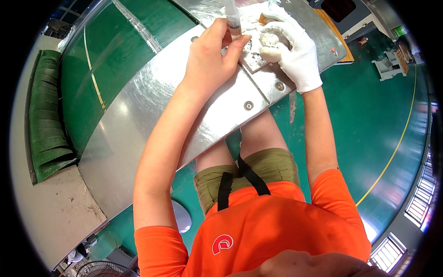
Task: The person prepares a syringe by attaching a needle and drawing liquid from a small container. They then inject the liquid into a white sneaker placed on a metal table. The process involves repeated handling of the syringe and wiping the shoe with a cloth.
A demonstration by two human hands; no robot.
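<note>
left hand grip clamped on syringe, gloved right hand grip clamped on white wad just beside it, both over steel counter

The person wears an orange short-sleeved shirt with a small white curved emblem on the chest, olive-green shorts, and two black straps running down from the waist. The right hand is covered by a white glove; the left hand is bare, as are both forearms.
</note>
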